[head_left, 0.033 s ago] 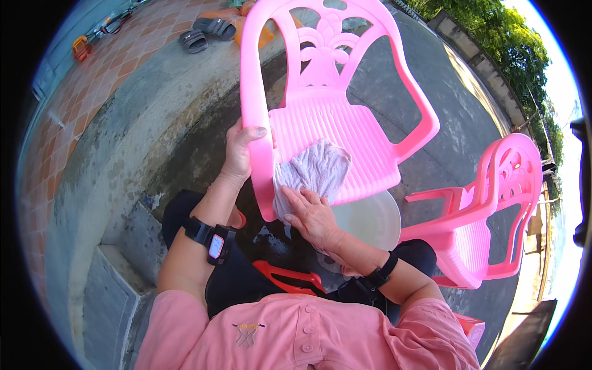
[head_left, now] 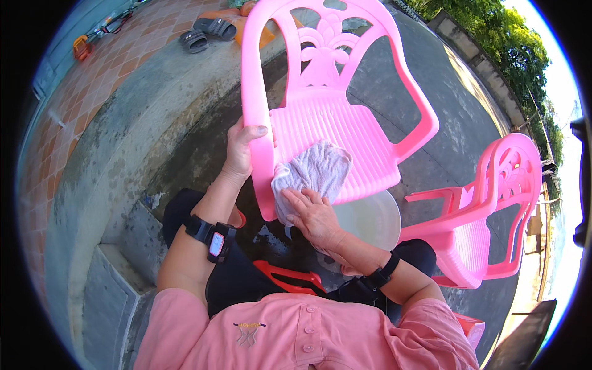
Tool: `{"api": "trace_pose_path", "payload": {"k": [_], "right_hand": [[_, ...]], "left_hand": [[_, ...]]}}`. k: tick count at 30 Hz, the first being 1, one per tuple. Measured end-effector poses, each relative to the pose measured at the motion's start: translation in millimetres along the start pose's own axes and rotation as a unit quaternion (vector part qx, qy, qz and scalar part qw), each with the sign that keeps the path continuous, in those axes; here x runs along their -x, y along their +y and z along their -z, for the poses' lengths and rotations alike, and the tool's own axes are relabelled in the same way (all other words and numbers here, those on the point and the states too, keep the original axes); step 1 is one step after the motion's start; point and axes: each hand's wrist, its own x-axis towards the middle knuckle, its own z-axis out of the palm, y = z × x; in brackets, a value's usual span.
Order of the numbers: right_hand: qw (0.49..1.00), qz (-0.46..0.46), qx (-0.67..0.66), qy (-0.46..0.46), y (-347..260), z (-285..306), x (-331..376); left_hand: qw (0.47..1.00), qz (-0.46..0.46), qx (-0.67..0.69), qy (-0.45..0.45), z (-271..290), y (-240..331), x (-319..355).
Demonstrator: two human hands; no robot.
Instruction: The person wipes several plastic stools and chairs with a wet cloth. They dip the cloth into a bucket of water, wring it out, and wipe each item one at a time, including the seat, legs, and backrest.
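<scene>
Head view: wiping a pink chair outdoors

Wet grey concrete ground (head_left: 154,117) stretched beside a terracotta-tiled strip (head_left: 80,105), with trees at the far edge. Both pictures were taken at the same instant, so nothing differed between them. A pink plastic chair (head_left: 333,123) stood ahead, a second pink chair (head_left: 487,209) to the right. The left hand (head_left: 240,151) was closed around the chair's armrest. The right hand (head_left: 314,216) pressed flat, fingers spread, on a pale cloth (head_left: 317,169) at the seat's front edge.

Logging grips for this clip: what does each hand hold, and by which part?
Left hand grips the near chair by its left armrest. Right hand presses a cloth flat on the seat's front edge.
</scene>
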Motion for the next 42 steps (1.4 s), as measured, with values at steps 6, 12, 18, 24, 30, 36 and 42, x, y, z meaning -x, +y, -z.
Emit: {"api": "trace_pose_path", "payload": {"k": [6,12,18,24,30,36,42], "right_hand": [[0.990,-0.012,0.102,0.096,40,-14,-45],[0.958,-0.211,0.184,0.052,138,6,-68],[0.912,-0.357,0.151,0.135,116,-17,-86],[0.986,-0.093,0.135,0.032,9,-20,-93],[0.981,-0.131,0.135,0.038,104,6,-61],[0.880,-0.391,0.229,0.142,214,34,-18],[0.917,-0.292,0.185,0.197,140,-19,-33]], "left_hand": [[1.000,0.008,0.011,0.009,1,-3,0],[1.000,0.006,0.009,0.011,2,-2,-2],[1.000,0.005,0.018,0.008,8,-9,-4],[1.000,0.007,0.010,0.011,7,-7,-4],[1.000,0.001,-0.010,-0.006,-2,2,0],[1.000,-0.003,-0.017,0.006,-3,2,0],[1.000,-0.006,0.028,-0.001,3,-6,-4]]}}
